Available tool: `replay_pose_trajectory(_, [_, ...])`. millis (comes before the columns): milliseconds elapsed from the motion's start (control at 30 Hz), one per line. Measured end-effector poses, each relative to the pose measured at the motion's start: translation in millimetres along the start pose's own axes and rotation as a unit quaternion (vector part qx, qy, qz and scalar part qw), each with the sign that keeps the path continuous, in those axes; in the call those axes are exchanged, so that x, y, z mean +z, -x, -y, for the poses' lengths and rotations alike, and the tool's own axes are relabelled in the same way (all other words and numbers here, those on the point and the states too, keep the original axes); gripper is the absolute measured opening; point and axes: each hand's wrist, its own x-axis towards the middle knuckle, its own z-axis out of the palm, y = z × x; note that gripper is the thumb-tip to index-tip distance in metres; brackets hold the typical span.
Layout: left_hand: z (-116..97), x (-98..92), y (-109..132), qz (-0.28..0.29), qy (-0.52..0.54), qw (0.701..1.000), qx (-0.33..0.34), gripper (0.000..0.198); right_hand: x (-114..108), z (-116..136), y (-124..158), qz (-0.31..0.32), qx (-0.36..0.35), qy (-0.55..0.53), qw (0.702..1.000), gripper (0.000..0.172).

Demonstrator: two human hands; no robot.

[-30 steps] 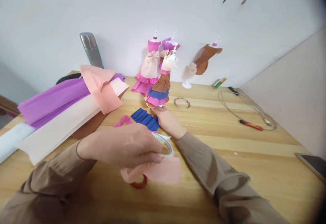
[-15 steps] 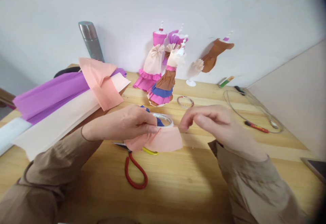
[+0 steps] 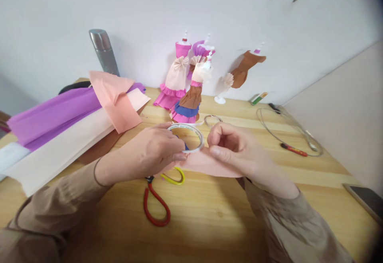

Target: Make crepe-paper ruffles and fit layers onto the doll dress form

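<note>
A strip of pink crepe paper (image 3: 217, 165) stretches between both hands above the table. My left hand (image 3: 157, 147) is closed on its left part, with a white tape roll (image 3: 197, 139) at the same fingers. My right hand (image 3: 236, 147) pinches the strip's upper right part with thumb and fingers. Just below my left hand lie scissors (image 3: 157, 207) with one red and one yellow handle, their blades hidden. A bit of blue paper (image 3: 186, 147) shows through the roll's ring.
Small dress forms in crepe paper, one pink and cream (image 3: 177, 75), stand by the wall. Crepe sheets (image 3: 56, 111) and a grey flask (image 3: 104, 52) are at left. To the right are a cable (image 3: 281, 137), a second ring (image 3: 213, 119) and a phone (image 3: 366, 199).
My right hand has moved in and taken hold of the pink paper, which now reaches further right. The tape roll is tilted up more, and more of the yellow handle shows.
</note>
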Motion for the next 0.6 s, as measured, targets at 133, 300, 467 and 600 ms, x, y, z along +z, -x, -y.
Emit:
replay_pose_trajectory(133, [-5,2.7,1,0.006,-0.090,0.996,-0.010,0.036,4,6,6,-0.043,0.015,0.055,0.997,0.022])
replay_pose_trajectory(300, [-6,5.1,0,-0.023,-0.111,0.994,-0.001,0.035,8,3,8,-0.087,-0.029,0.141,0.986,0.020])
replay_pose_trajectory(467, [-4,10.7,0,-0.069,-0.141,0.988,-0.005,0.033,12,0,11,-0.090,-0.034,0.177,0.979,0.021])
replay_pose_trajectory(600, [-2,14.6,0,-0.098,-0.169,0.981,-0.019,0.031,19,6,18,-0.091,-0.072,0.215,0.970,0.025])
